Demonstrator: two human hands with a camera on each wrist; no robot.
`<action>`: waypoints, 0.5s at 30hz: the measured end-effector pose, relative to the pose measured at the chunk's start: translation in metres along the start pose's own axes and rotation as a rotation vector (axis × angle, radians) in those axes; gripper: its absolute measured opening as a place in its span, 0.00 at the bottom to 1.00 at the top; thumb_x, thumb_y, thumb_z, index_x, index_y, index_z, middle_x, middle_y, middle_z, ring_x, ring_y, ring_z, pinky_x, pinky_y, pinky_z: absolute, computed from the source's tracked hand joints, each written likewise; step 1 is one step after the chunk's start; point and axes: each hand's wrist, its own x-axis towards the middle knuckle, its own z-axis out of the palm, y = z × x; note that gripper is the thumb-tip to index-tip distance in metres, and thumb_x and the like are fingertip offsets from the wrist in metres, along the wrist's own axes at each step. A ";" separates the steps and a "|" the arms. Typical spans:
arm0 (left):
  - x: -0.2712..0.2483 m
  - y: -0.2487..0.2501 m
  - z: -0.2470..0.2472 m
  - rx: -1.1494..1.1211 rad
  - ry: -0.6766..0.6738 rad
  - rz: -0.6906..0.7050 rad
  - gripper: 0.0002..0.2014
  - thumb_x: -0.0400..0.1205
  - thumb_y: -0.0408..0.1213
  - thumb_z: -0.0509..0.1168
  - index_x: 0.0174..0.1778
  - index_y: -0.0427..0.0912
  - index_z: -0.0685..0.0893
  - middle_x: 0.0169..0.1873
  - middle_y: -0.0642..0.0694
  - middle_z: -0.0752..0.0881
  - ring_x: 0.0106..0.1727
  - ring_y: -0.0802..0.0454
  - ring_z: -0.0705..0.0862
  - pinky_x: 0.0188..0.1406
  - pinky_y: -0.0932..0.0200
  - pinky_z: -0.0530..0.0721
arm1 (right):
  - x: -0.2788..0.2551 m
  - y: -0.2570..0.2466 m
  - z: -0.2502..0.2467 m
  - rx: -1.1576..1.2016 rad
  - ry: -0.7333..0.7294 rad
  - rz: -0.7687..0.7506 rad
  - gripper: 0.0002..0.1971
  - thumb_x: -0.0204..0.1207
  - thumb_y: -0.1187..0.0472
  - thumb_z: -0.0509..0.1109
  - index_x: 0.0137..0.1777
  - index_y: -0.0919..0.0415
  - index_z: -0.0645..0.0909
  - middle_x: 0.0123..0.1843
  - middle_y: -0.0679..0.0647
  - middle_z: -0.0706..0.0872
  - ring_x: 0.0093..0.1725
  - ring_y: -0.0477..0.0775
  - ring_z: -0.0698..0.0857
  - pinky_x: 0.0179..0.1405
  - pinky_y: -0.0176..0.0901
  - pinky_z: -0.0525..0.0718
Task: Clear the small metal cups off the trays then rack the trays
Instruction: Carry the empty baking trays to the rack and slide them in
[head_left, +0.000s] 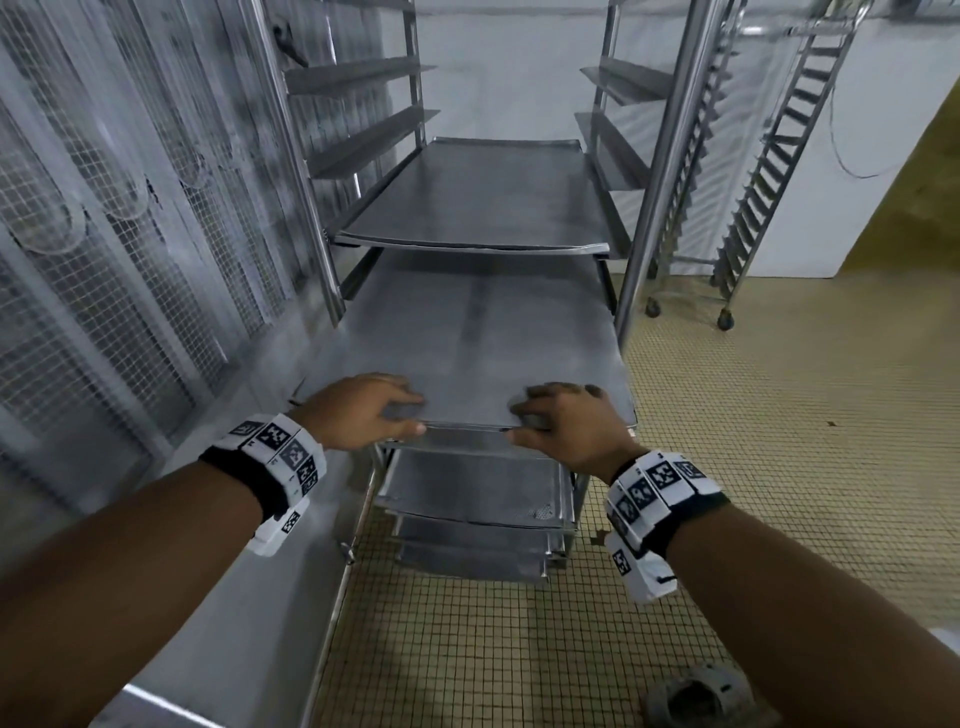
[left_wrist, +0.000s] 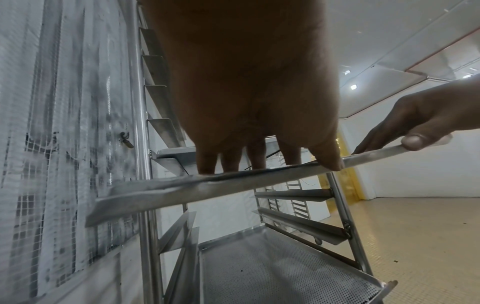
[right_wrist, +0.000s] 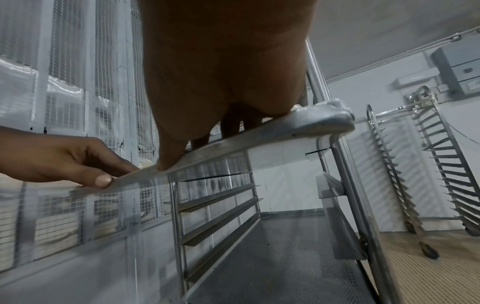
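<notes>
A flat grey metal tray (head_left: 467, 338) lies half inside the steel rack (head_left: 660, 156), its near edge sticking out towards me. My left hand (head_left: 363, 410) grips the left part of that edge, fingers on top and thumb against the rim. My right hand (head_left: 561, 415) grips the right part the same way. The left wrist view shows my left hand (left_wrist: 259, 164) on the tray's rim (left_wrist: 207, 189). In the right wrist view my right hand (right_wrist: 207, 139) holds the rim (right_wrist: 259, 135). Another tray (head_left: 478, 197) sits one level higher. I see no small metal cups.
Perforated trays (head_left: 472, 488) fill the rack's lower levels. A wire-mesh wall (head_left: 104, 234) runs close along the left. A second, empty wheeled rack (head_left: 753, 182) stands at the back right on the tiled floor (head_left: 779, 415). A round floor drain (head_left: 696, 696) lies near my right arm.
</notes>
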 end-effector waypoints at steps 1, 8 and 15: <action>0.003 0.003 -0.001 0.004 0.016 -0.014 0.43 0.70 0.79 0.58 0.79 0.60 0.78 0.83 0.49 0.71 0.84 0.50 0.68 0.80 0.54 0.62 | 0.002 -0.001 0.000 -0.001 0.010 0.019 0.26 0.78 0.30 0.62 0.71 0.39 0.82 0.76 0.39 0.78 0.78 0.46 0.71 0.77 0.61 0.59; 0.041 0.009 0.004 0.066 0.195 -0.013 0.23 0.87 0.58 0.62 0.77 0.56 0.81 0.79 0.52 0.78 0.81 0.51 0.73 0.78 0.52 0.69 | 0.033 0.000 0.007 -0.008 0.029 0.168 0.21 0.86 0.38 0.55 0.74 0.39 0.77 0.78 0.45 0.75 0.83 0.59 0.64 0.78 0.65 0.59; 0.105 -0.010 0.003 0.092 0.224 -0.026 0.22 0.88 0.58 0.58 0.75 0.56 0.82 0.78 0.50 0.79 0.80 0.48 0.74 0.76 0.40 0.72 | 0.086 0.026 0.013 -0.051 -0.011 0.264 0.23 0.87 0.37 0.47 0.80 0.32 0.67 0.87 0.41 0.62 0.86 0.57 0.56 0.79 0.73 0.50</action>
